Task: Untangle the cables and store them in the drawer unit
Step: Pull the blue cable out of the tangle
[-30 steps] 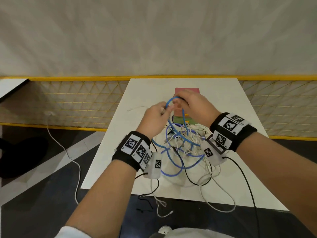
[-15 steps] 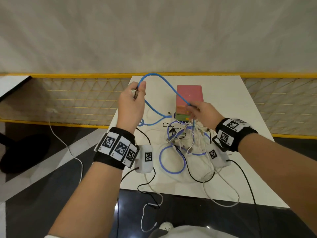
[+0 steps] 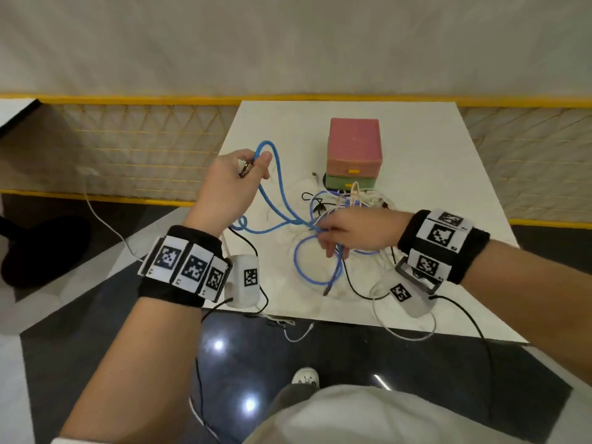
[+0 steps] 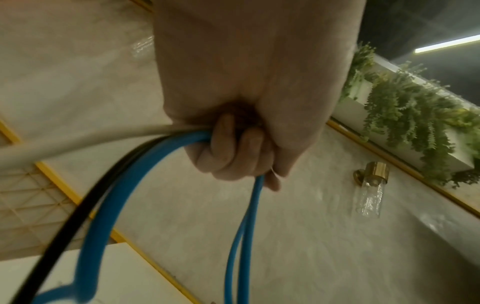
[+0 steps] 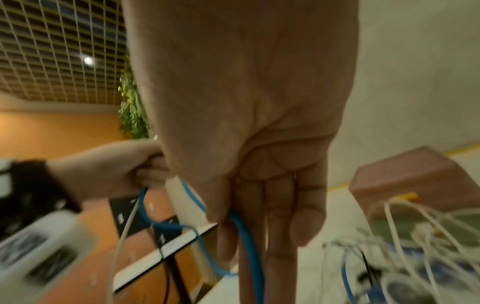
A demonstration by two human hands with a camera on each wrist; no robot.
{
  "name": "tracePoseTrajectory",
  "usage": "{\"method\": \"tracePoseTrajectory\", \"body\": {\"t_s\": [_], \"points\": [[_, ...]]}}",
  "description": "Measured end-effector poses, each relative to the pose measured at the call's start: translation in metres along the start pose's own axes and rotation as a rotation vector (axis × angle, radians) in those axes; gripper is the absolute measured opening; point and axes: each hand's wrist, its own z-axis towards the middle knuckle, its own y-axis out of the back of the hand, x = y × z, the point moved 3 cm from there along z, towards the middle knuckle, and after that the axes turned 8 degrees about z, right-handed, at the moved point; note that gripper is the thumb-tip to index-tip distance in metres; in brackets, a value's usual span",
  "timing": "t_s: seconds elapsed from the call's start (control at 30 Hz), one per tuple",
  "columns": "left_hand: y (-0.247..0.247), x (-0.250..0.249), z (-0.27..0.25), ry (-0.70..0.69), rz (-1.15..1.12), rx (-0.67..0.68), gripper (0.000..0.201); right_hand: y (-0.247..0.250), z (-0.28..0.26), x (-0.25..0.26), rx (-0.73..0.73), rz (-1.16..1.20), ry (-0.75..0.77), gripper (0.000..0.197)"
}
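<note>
A blue cable [image 3: 282, 200] runs from my left hand down into a tangle of white and black cables [image 3: 355, 203] on the white table [image 3: 448, 155]. My left hand [image 3: 246, 168] is raised at the table's left edge and grips a loop of the blue cable [image 4: 103, 205] together with its metal plug. My right hand [image 3: 339, 233] hovers over the tangle and pinches the blue cable [image 5: 249, 242] between thumb and fingers. The drawer unit [image 3: 354, 149], pink on top and green below, stands just behind the tangle, drawers closed.
White and black leads [image 3: 403, 328] hang over the table's near edge, and some run to my wrist devices. A yellow-framed mesh barrier [image 3: 128, 149] stands to the left and right behind the table. The near table edge is close to my body.
My left hand pulled the blue cable up and out to the left, away from the right hand. My right hand came down and nearer, from beside the drawer unit to over the tangle.
</note>
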Motion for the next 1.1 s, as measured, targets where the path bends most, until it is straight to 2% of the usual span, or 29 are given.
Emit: {"method": "tracePoseTrajectory", "body": {"t_s": [0.13, 0.23, 0.33, 0.4, 0.43, 0.5, 0.57, 0.63, 0.7, 0.77, 0.83, 0.93, 1.0, 1.1], "points": [[-0.004, 0.001, -0.018, -0.028, 0.110, 0.220, 0.040, -0.060, -0.002, -0.005, 0.291, 0.003, -0.001, 0.026], [-0.009, 0.002, -0.035, -0.047, 0.198, 0.475, 0.042, -0.087, -0.005, -0.009, 0.427, -0.036, -0.026, 0.034], [-0.019, 0.005, -0.055, -0.043, 0.319, 0.752, 0.038, -0.078, -0.006, -0.023, 0.398, -0.143, -0.125, 0.035], [-0.025, 0.009, -0.064, -0.035, 0.388, 0.841, 0.030, -0.060, -0.006, -0.028, 0.308, -0.254, -0.159, 0.027], [-0.027, 0.011, -0.067, -0.031, 0.396, 0.821, 0.027, -0.050, -0.006, -0.029, 0.236, -0.316, -0.168, 0.025], [-0.028, 0.009, -0.067, -0.039, 0.331, 0.672, 0.021, -0.033, -0.004, -0.025, 0.042, -0.355, -0.137, 0.028], [-0.027, 0.001, -0.065, -0.048, 0.164, 0.481, 0.014, -0.023, -0.005, -0.013, -0.127, -0.207, -0.007, 0.038], [-0.028, -0.009, -0.062, -0.025, -0.045, 0.389, 0.008, -0.024, -0.009, 0.011, -0.108, 0.051, 0.165, 0.051], [-0.031, -0.020, -0.062, -0.032, -0.207, 0.380, 0.004, -0.036, -0.010, 0.035, -0.033, 0.285, 0.278, 0.058], [-0.035, -0.028, -0.061, -0.059, -0.285, 0.348, 0.004, -0.052, -0.005, 0.045, -0.022, 0.519, 0.337, 0.044], [-0.035, -0.034, -0.058, -0.055, -0.383, 0.253, 0.007, -0.066, -0.001, 0.044, -0.054, 0.635, 0.361, 0.024], [-0.026, -0.039, -0.049, -0.071, -0.521, 0.078, 0.011, -0.097, -0.006, 0.029, -0.074, 0.591, 0.288, 0.022], [-0.021, -0.038, -0.045, -0.094, -0.587, 0.012, 0.013, -0.114, -0.010, 0.013, -0.073, 0.520, 0.242, 0.021], [-0.018, -0.034, -0.043, -0.090, -0.608, -0.047, 0.015, -0.121, -0.013, -0.022, 0.033, 0.323, 0.145, 0.018]]}}
